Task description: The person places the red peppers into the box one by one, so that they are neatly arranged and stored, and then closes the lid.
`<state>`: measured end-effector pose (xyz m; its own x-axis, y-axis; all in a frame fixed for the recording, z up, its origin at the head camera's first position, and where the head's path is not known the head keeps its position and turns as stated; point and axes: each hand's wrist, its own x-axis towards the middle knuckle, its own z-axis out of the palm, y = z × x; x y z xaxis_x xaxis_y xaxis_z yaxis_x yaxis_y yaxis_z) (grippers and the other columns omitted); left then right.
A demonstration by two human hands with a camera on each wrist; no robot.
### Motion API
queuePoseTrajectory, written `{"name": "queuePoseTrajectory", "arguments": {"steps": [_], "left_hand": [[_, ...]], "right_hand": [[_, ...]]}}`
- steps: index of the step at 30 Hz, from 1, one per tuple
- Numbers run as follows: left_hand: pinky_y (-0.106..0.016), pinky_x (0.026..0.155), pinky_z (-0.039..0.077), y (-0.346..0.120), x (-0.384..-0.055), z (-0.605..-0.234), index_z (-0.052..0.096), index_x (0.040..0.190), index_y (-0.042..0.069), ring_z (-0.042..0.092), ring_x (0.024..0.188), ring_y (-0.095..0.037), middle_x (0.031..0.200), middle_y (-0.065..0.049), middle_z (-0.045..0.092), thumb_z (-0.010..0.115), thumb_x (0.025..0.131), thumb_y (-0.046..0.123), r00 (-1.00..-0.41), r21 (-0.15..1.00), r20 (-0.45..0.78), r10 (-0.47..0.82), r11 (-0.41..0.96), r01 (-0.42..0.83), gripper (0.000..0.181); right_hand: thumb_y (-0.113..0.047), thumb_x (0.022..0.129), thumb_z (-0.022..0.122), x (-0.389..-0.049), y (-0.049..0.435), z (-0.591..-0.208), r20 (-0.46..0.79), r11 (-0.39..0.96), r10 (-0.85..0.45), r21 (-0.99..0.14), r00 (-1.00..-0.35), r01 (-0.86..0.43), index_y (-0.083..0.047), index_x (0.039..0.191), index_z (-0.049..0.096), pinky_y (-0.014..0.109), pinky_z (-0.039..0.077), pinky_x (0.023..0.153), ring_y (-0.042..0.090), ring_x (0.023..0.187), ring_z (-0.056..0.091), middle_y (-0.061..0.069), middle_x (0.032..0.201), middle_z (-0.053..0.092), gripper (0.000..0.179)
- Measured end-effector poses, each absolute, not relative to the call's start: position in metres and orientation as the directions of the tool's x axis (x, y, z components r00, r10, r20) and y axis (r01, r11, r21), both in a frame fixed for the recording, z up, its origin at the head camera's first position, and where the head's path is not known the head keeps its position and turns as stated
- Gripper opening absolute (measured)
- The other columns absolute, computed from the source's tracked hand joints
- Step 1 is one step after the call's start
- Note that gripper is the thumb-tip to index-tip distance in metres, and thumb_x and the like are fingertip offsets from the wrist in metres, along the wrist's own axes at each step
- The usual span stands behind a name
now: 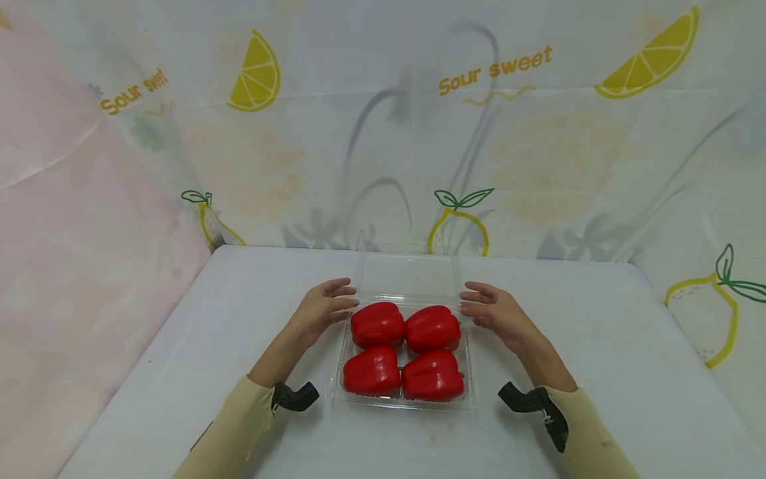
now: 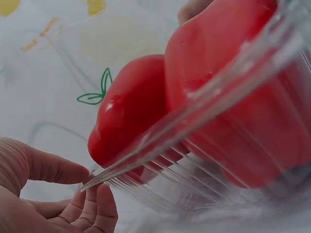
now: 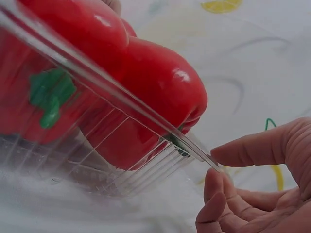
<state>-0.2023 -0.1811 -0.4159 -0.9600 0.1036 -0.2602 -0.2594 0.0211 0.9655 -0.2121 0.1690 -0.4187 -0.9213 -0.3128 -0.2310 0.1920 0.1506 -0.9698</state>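
A clear plastic clamshell container (image 1: pixel 407 403) lies on the white surface, its see-through lid (image 1: pixel 409 274) folded back away from me. Several red bell peppers sit inside in two rows, among them a back-left pepper (image 1: pixel 378 324) and a front-right pepper (image 1: pixel 433 376). My left hand (image 1: pixel 325 309) is at the left side near the hinge; in the left wrist view its thumb and fingers pinch the container's rim (image 2: pixel 126 162). On the opposite side my right hand (image 1: pixel 493 311) pinches the rim (image 3: pixel 197 151) between thumb and fingers. A green stem (image 3: pixel 51 94) shows through the wall.
Behind the white table (image 1: pixel 598 332) hangs a pale cloth (image 1: pixel 371 159) printed with lemons and lettering. More cloth stands along the left and right sides. A black wrist mount (image 1: pixel 296 398) sits on the left sleeve, another mount (image 1: pixel 532 402) on the right.
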Motion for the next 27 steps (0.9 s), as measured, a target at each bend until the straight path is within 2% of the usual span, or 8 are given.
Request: {"name": "queuePoseTrajectory", "arguments": {"steps": [2, 5, 12, 17, 21, 27], "left_hand": [[-0.033, 0.087, 0.055, -0.181, -0.202, -0.416, 0.035, 0.149, 0.000, 0.061, 0.110, -0.031, 0.140, -0.026, 0.048, 0.062, 0.092, 0.005, -0.957, 0.962, -0.271, 0.102, -0.002, -0.272, 0.064], [-0.031, 0.084, 0.055, -0.180, -0.202, -0.417, 0.032, 0.151, 0.001, 0.062, 0.107, -0.028, 0.140, -0.026, 0.047, 0.061, 0.093, 0.004, -0.955, 0.957, -0.281, 0.098, -0.046, -0.286, 0.065], [-0.031, 0.084, 0.054, -0.180, -0.202, -0.421, 0.038, 0.149, 0.007, 0.063, 0.101, -0.026, 0.134, -0.023, 0.049, 0.062, 0.092, 0.001, -0.962, 0.955, -0.259, 0.084, -0.127, -0.268, 0.062], [-0.031, 0.082, 0.054, -0.182, -0.204, -0.423, 0.043, 0.141, 0.010, 0.064, 0.101, -0.027, 0.129, -0.017, 0.052, 0.060, 0.092, -0.001, -0.967, 0.954, -0.243, 0.080, -0.161, -0.253, 0.054], [-0.030, 0.083, 0.055, -0.185, -0.205, -0.426, 0.045, 0.134, 0.010, 0.065, 0.100, -0.025, 0.127, -0.015, 0.053, 0.060, 0.092, -0.002, -0.967, 0.953, -0.240, 0.085, -0.171, -0.252, 0.046], [-0.029, 0.081, 0.056, -0.189, -0.204, -0.430, 0.050, 0.124, 0.007, 0.068, 0.096, -0.021, 0.122, -0.013, 0.055, 0.061, 0.092, -0.002, -0.970, 0.953, -0.209, 0.120, -0.198, -0.230, 0.036]], "right_hand": [[-0.014, 0.096, 0.061, -0.212, 0.169, -0.419, -0.242, 0.121, -0.308, -0.969, -0.920, 0.215, 0.001, 0.152, 0.029, 0.030, 0.051, 0.089, 0.018, 0.103, 0.062, 0.026, 0.146, 0.043, 0.066], [-0.014, 0.097, 0.060, -0.211, 0.169, -0.420, -0.247, 0.088, -0.299, -0.969, -0.922, 0.231, 0.000, 0.152, 0.029, 0.026, 0.051, 0.083, 0.016, 0.099, 0.061, 0.026, 0.145, 0.042, 0.065], [-0.008, 0.094, 0.062, -0.210, 0.168, -0.422, -0.194, 0.056, -0.269, -0.981, -0.943, 0.186, -0.003, 0.150, 0.032, 0.027, 0.050, 0.080, 0.011, 0.094, 0.062, 0.022, 0.134, 0.049, 0.063], [-0.003, 0.092, 0.064, -0.210, 0.166, -0.426, -0.145, 0.076, -0.212, -0.988, -0.967, 0.131, -0.001, 0.140, 0.043, 0.028, 0.052, 0.081, 0.012, 0.092, 0.064, 0.022, 0.127, 0.055, 0.052], [0.001, 0.090, 0.065, -0.210, 0.164, -0.430, -0.087, 0.080, -0.181, -0.994, -0.980, 0.074, 0.002, 0.131, 0.048, 0.028, 0.054, 0.083, 0.018, 0.097, 0.062, 0.025, 0.124, 0.057, 0.045], [0.002, 0.088, 0.067, -0.207, 0.163, -0.432, -0.021, 0.115, -0.149, -0.993, -0.989, 0.004, 0.003, 0.123, 0.052, 0.025, 0.053, 0.083, 0.034, 0.110, 0.056, 0.027, 0.122, 0.058, 0.038]]}}
